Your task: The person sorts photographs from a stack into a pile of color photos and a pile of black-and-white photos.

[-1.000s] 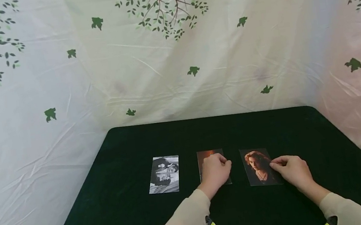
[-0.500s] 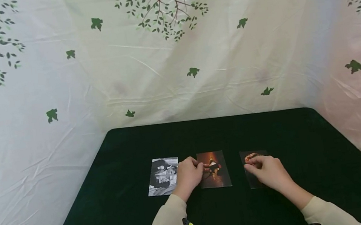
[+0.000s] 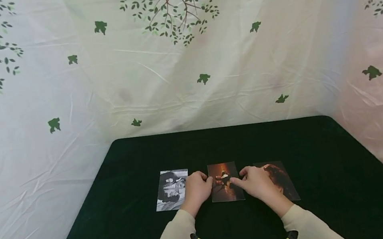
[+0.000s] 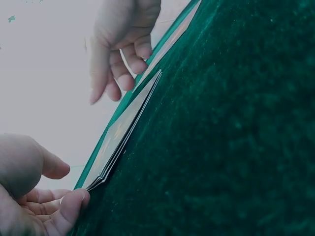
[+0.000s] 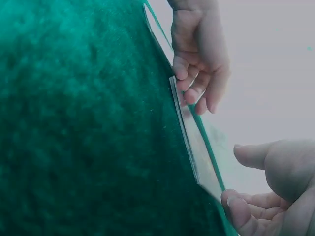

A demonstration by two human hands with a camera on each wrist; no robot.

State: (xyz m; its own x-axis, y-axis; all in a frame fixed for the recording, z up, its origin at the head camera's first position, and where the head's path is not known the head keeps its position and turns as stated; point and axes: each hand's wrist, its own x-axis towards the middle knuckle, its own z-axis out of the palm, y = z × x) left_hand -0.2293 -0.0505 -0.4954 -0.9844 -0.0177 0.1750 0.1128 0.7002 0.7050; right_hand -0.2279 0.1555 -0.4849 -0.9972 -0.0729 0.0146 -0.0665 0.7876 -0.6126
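A small stack of photo cards [image 3: 227, 192], topped by an orange-brown picture, lies mid-table in the head view. Its layered edges show in the left wrist view. My left hand [image 3: 196, 190] is at the stack's left edge, fingers loosely bent, thumb apart from them and nothing pinched between. At the opposite edge is my right hand [image 3: 261, 185], its fingertips [image 5: 234, 209] right at the stack's near corner in the right wrist view and its thumb raised. A black-and-white photo card [image 3: 168, 189] lies left of my left hand. Under my right hand, a portrait photo card [image 3: 289, 187] is partly hidden.
All the cards lie on a dark green cloth-covered table [image 3: 223, 143]. Behind it hangs a pale curtain [image 3: 170, 65] printed with leaves and branches. Both wrists carry black bands with yellow tags.
My left hand has moved left off the middle stack to its left edge. My right hand has come from the portrait card's right edge leftward to the stack's right edge.
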